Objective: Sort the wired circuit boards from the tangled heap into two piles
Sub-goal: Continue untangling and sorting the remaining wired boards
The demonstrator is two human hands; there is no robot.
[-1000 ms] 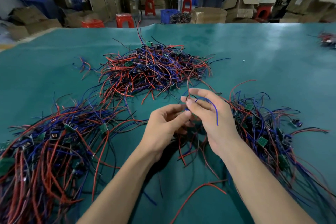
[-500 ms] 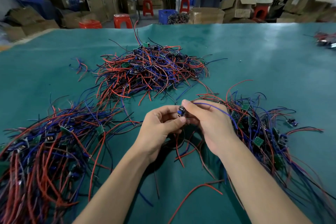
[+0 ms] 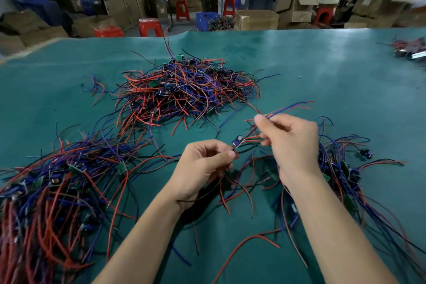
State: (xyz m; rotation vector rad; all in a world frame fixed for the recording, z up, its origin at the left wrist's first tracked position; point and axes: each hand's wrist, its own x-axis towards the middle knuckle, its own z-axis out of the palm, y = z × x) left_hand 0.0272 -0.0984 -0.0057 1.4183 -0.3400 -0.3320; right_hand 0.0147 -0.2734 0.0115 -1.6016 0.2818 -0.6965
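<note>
A small blue circuit board with red, blue and black wires [image 3: 237,140] is held in the air at the centre of the frame, between the two hands. The left hand [image 3: 202,166] pinches it at its lower edge between thumb and forefinger, while the right hand [image 3: 290,143] has its fingers curled around the wires that run up and to the right. Below the right hand, at the right of the frame, lies a loose tangle of wired boards [image 3: 341,168]. A dense mound of wired boards [image 3: 184,90] sits above centre, and a long spread of wired boards [image 3: 53,191] fills the lower left. All rest on the teal-covered surface [image 3: 322,80]. Cardboard boxes [image 3: 297,9] and red plastic stools [image 3: 149,26] stand beyond its upper edge.
</note>
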